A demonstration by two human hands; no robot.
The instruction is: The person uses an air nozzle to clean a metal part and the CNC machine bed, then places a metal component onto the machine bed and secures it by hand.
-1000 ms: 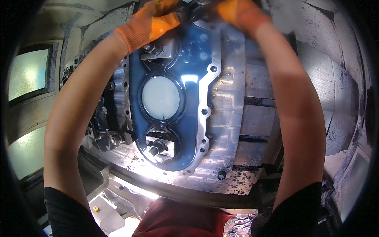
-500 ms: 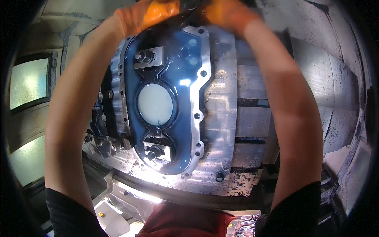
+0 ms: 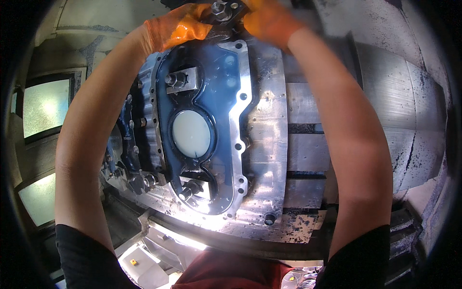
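Both my hands, in orange gloves, are at the far end of a metal housing. My left hand (image 3: pixel 185 26) is closed on the left side of a dark metal block (image 3: pixel 233 21) with a hex nut on top. On the block's right side is my right hand (image 3: pixel 269 24), slightly blurred, its fingers curled against the edge. Below them lies the open housing (image 3: pixel 245 79), with bluish liquid inside and a pale round opening (image 3: pixel 191 134) in the middle. Two bolted clamps, an upper one (image 3: pixel 185 80) and a lower one (image 3: pixel 197 188), sit inside it.
A slotted metal plate (image 3: pixel 269 115) lies under the housing, with a bolt (image 3: pixel 270 219) near its front edge. More bolted fixture parts (image 3: pixel 149 179) stand at the left. Lit windows (image 3: pixel 45 103) are in the left wall, and sheet-metal panels (image 3: pixel 390 91) rise at the right.
The view has shifted, so the housing sits slightly lower. More of the dark block and its nut now shows between my hands. My right hand has moved a little left.
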